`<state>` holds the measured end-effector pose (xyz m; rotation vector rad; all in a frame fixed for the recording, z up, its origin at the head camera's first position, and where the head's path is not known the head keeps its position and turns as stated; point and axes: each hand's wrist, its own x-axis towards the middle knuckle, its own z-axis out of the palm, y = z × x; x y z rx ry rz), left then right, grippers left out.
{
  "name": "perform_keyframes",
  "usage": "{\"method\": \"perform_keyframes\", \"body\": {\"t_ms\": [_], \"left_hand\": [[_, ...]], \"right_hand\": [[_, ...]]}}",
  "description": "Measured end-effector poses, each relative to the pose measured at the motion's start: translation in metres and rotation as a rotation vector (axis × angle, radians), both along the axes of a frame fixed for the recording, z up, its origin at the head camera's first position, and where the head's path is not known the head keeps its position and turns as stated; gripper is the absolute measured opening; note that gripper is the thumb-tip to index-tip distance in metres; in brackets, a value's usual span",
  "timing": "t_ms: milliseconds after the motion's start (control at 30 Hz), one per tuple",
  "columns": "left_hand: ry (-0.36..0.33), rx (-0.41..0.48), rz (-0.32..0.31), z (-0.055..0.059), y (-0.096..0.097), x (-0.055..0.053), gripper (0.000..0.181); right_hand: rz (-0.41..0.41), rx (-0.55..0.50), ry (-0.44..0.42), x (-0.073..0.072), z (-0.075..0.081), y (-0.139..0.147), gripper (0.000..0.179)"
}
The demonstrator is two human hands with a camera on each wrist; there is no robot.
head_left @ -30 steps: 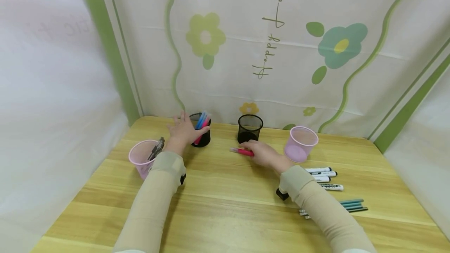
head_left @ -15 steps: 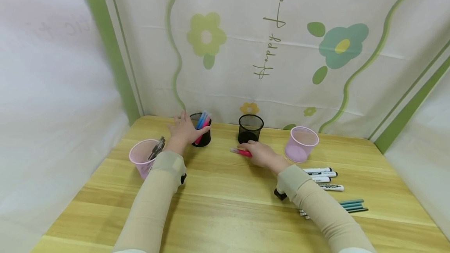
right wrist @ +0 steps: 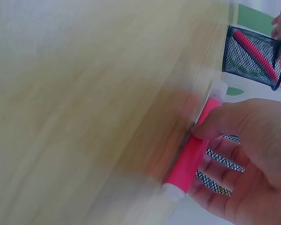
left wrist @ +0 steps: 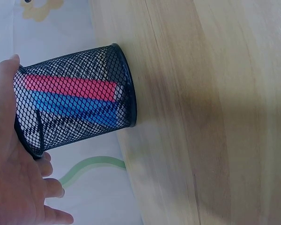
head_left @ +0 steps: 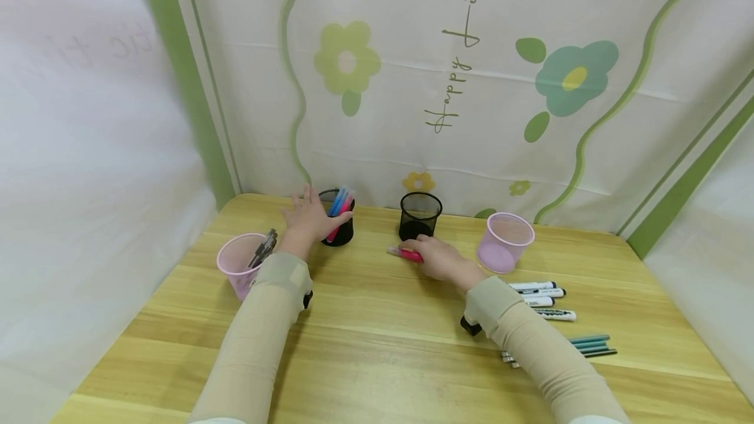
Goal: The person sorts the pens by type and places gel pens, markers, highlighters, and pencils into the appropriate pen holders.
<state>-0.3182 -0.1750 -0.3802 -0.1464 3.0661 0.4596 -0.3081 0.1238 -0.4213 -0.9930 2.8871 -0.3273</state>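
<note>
My left hand (head_left: 306,218) lies against the rim of a black mesh pen holder (left wrist: 75,98), its fingers spread and its thumb across the near side. Blue and pink markers (head_left: 338,205) stand in that holder. With thumb and fingers my right hand (right wrist: 253,154) pinches a pink marker (right wrist: 192,157) with a clear cap, low over the tabletop. Just behind the right hand is a second black mesh pen holder (head_left: 420,211); its mesh shows between the fingers in the right wrist view.
A pink holder (head_left: 238,264) with dark pens stands at the left. Another pink holder (head_left: 503,241) stands at the right. White markers (head_left: 542,293) and dark and teal pencils (head_left: 592,344) lie near the right forearm. A printed curtain (head_left: 383,136) hangs behind the wooden table (head_left: 365,345).
My right hand has shifted very slightly, with the pink marker still pinched in it. The left hand has kept its place at the black holder.
</note>
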Motion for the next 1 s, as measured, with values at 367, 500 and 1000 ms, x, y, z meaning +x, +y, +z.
{"method": "perform_keyframes", "body": {"t_ms": [367, 500, 1000], "left_hand": [[0.000, -0.004, -0.001, -0.001, 0.000, -0.002, 0.119], [0.001, -0.001, 0.000, 0.000, 0.000, -0.002, 0.119], [-0.009, 0.007, 0.001, 0.001, 0.000, 0.000, 0.119]], "right_hand": [[0.037, -0.042, -0.018, 0.003, 0.012, 0.000, 0.047], [0.052, -0.053, -0.001, 0.003, 0.017, -0.001, 0.047], [0.041, -0.110, -0.029, 0.005, 0.034, -0.005, 0.056]]}}
